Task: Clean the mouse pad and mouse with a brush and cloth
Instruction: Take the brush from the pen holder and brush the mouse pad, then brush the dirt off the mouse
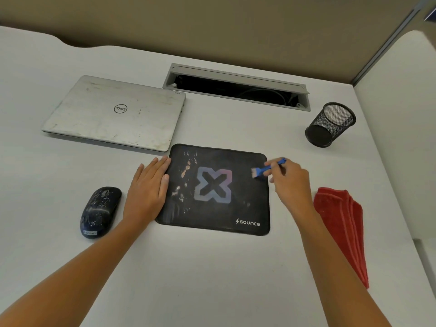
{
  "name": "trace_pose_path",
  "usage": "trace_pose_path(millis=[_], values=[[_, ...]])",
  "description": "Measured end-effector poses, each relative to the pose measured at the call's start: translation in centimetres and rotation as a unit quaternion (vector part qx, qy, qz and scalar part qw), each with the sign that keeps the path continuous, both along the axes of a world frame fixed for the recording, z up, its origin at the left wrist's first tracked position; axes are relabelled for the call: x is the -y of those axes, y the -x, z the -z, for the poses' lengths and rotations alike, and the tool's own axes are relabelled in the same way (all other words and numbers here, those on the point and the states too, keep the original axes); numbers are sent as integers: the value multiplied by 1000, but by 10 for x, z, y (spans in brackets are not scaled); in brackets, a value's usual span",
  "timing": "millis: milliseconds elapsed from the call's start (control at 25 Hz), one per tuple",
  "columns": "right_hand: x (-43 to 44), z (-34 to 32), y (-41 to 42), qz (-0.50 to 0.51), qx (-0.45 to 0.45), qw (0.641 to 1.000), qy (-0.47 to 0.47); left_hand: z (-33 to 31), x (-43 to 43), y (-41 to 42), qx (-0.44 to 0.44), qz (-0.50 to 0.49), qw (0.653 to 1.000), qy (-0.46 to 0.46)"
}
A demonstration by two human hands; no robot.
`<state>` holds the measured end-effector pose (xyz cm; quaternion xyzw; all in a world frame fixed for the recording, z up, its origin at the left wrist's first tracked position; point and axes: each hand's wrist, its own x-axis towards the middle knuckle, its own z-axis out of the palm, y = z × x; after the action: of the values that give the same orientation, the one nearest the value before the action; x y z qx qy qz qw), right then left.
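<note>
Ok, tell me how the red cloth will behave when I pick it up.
The red cloth lies in soft folds, so it will probably go floppy and unfold if lifted by one edge. Its thin layers suggest it is light for its size. Being fabric, it likely won't slip from a pinch.

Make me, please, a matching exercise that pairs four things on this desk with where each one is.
Things: 1 mouse; 2 laptop; 3 red cloth; 4 blue brush.
Places: A in the right hand, over the mouse pad; B beyond the pad's far left corner, closed; C right of the pad; D left of the pad, beside the left hand.
Pairs: 1-D, 2-B, 3-C, 4-A.
</note>
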<state>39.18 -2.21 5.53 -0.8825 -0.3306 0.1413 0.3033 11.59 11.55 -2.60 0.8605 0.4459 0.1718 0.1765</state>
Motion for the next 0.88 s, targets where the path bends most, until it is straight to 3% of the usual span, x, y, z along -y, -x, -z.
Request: trace_pose_path(millis=[120, 400, 480, 600, 880], values=[[16, -1, 7, 61, 104, 993, 13, 1, 1, 0, 4, -1, 1000, 0], [36, -17, 69, 4, 50, 993, -103, -2, 0, -3, -23, 7, 999, 29], [34, -19, 93, 6, 26, 992, -126, -15, -5, -7, -14, 17, 995, 96], [23, -19, 131, -2, -4, 987, -161, -45, -20, 10, 74, 45, 967, 239], [-5, -17, 208, -50, -75, 976, -198, -88, -34, 127, 155, 63, 968, 189]])
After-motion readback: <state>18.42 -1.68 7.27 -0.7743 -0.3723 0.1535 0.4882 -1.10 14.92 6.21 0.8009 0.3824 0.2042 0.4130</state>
